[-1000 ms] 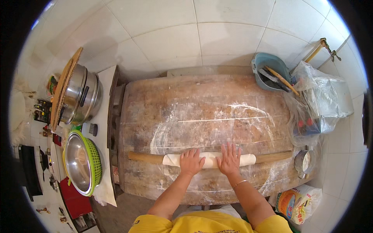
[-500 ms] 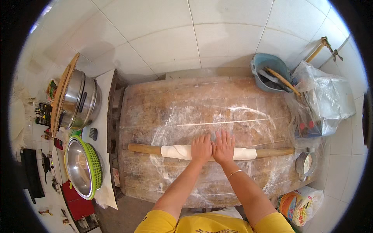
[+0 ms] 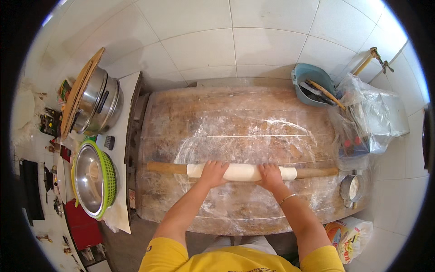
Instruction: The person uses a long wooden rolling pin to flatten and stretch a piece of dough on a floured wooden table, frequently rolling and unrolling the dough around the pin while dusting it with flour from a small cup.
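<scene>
A sheet of pale dough (image 3: 242, 172) is wrapped around a long wooden rolling pin (image 3: 166, 167), whose bare ends stick out on both sides. It lies crosswise on a floured wooden board (image 3: 235, 113). My left hand (image 3: 214, 173) curls over the dough left of its middle. Toward its right part, my right hand (image 3: 271, 177), with a bangle at the wrist, holds the roll with bent fingers. A stretch of dough shows between the hands. White flour streaks the board around the roll.
At the left stand a steel pot (image 3: 108, 102) and a green basket (image 3: 110, 181) with a steel bowl (image 3: 86, 174). A blue-grey basin (image 3: 301, 86) with tools, a plastic-covered box (image 3: 385, 120) and a small metal container (image 3: 346, 189) line the right side. A printed sack (image 3: 355, 235) sits at lower right.
My hands were side by side at the middle of the roll; now they are apart, the left farther left and the right farther right. The dough remains wrapped on the pin.
</scene>
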`<control>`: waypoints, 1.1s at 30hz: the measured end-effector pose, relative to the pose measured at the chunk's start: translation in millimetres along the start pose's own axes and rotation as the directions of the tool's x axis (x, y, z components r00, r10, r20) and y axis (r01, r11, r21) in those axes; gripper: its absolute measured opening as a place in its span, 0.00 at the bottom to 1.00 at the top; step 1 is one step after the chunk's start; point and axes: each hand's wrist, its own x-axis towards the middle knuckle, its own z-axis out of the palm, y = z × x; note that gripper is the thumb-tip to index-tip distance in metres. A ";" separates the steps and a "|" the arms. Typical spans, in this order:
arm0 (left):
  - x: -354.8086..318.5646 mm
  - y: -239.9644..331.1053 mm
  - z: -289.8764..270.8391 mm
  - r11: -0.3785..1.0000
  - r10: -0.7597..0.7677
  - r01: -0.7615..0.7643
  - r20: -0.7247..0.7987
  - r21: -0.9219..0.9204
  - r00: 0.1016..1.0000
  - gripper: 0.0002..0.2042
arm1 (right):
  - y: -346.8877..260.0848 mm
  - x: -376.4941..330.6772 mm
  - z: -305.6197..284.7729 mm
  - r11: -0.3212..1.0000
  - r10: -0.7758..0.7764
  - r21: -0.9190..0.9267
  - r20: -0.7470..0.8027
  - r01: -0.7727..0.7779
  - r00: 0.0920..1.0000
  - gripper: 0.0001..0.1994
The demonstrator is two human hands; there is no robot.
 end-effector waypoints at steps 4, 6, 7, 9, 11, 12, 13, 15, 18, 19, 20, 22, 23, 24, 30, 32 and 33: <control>-107.4 37.6 36.4 0.998 -0.008 0.011 -0.055 0.057 0.998 0.35 | -46.6 -84.2 36.4 0.997 -0.074 0.023 -0.039 0.075 0.996 0.41; -144.5 61.1 41.5 0.999 -0.030 0.031 -0.165 0.009 0.986 0.36 | -63.6 -114.3 52.6 0.986 -0.150 0.056 -0.130 0.158 0.980 0.46; -153.5 63.8 43.5 0.999 -0.034 0.032 -0.214 -0.013 0.976 0.36 | -61.5 -107.0 45.5 0.983 -0.165 0.066 -0.089 0.172 0.982 0.45; -132.7 51.8 44.5 0.991 -0.118 0.117 -0.016 -0.062 0.993 0.39 | -53.1 -91.5 25.9 0.978 -0.185 0.099 0.025 0.182 0.982 0.43; -84.1 27.8 21.7 0.966 -0.223 0.239 0.155 -0.095 0.963 0.37 | -44.6 -52.5 8.6 0.984 -0.173 0.026 -0.082 0.175 0.982 0.45; -72.3 19.5 19.2 0.960 -0.263 0.272 0.121 -0.062 0.957 0.36 | -41.8 -32.7 0.4 0.989 -0.138 0.035 -0.100 0.142 0.985 0.44; -74.1 13.4 23.8 0.951 -0.306 0.307 0.018 -0.046 0.952 0.36 | -42.0 -16.6 -2.7 0.992 -0.113 0.043 -0.127 0.119 0.985 0.44; -58.3 0.6 32.6 0.936 -0.349 0.351 -0.205 -0.031 0.914 0.35 | -41.2 -16.6 6.9 0.996 -0.036 0.069 -0.229 0.053 0.973 0.42; -82.4 11.6 41.2 0.925 -0.381 0.376 -0.146 -0.061 0.913 0.36 | -50.9 -41.7 24.1 0.994 0.018 0.107 -0.265 0.011 0.964 0.40; -87.6 14.4 43.7 0.925 -0.379 0.375 -0.125 -0.054 0.917 0.36 | -48.4 -41.7 28.9 0.995 0.034 0.096 -0.233 -0.012 0.972 0.40; -88.3 13.8 48.1 0.922 -0.385 0.378 -0.127 -0.077 0.914 0.37 | -52.2 -39.8 22.1 0.996 0.045 0.085 -0.204 -0.028 0.978 0.40; -58.4 8.1 21.7 0.892 -0.450 0.438 -0.121 -0.111 0.885 0.37 | -48.3 -20.5 13.7 0.994 0.076 0.090 -0.246 -0.055 0.966 0.39; -47.5 3.4 8.9 0.873 -0.485 0.471 -0.106 -0.127 0.868 0.36 | -45.1 -4.4 9.8 0.992 0.094 0.110 -0.298 -0.064 0.950 0.39; -35.5 -15.3 14.8 0.880 -0.473 0.450 -0.220 -0.149 0.853 0.34 | -41.7 16.7 3.8 0.990 0.109 0.127 -0.355 -0.067 0.929 0.39; -59.2 -15.5 35.0 0.893 -0.450 0.417 -0.268 -0.173 0.852 0.32 | -37.9 -7.6 21.5 0.985 0.141 0.148 -0.388 -0.090 0.911 0.38; -103.4 0.2 40.5 0.921 -0.386 0.364 -0.199 -0.139 0.901 0.32 | -41.8 -51.1 39.9 0.994 0.052 0.112 -0.308 -0.018 0.950 0.39; -118.9 7.9 41.6 0.941 -0.330 0.309 -0.165 -0.141 0.929 0.32 | -38.7 -63.2 44.6 0.996 0.011 0.090 -0.277 0.015 0.961 0.39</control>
